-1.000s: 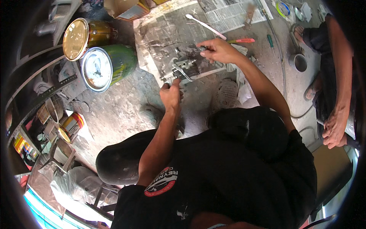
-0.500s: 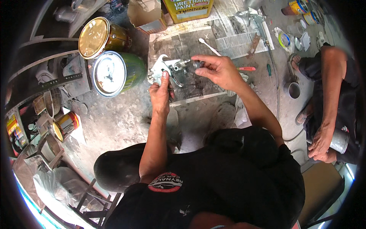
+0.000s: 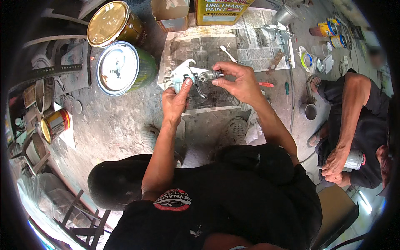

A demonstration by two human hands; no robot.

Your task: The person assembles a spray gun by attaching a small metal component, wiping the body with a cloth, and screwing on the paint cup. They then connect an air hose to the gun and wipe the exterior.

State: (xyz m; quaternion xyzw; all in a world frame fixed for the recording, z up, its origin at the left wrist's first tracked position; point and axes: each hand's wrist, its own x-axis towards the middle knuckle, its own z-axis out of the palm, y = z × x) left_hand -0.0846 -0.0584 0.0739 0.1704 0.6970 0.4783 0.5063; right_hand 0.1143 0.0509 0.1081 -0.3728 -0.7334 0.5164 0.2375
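1. In the head view, the spray gun (image 3: 183, 76) is held up over the near part of the paper sheet (image 3: 177, 41), its nozzle end toward the right.
2. The left hand (image 3: 175, 102) grips the gun's body from the near side, thumb laid over the top; how its fingers wrap underneath is hidden.
3. The right hand (image 3: 241, 81) pinches the round nozzle end (image 3: 217, 74) between thumb and fingertips. Whether that end is loose or seated cannot be told.
4. The gun looks like bare metal, so I judge it stiff and fairly heavy for its size, with most of its weight over the left palm.
5. Its surface seems smooth and may be slippery if any paint or thinner is on it; a wrapped palm should be surer than fingertips there.
6. The thick body looks the best place to hold. The bent lever (image 3: 200, 91) on the near side probably swings, and the hook (image 3: 192, 61) on the far side is thin, so both seem poor handles.
7. The nozzle end seems the more delicate part: a light, even pinch around its rim should suit it, while a knock on the floor (image 3: 121, 121) could mar it.
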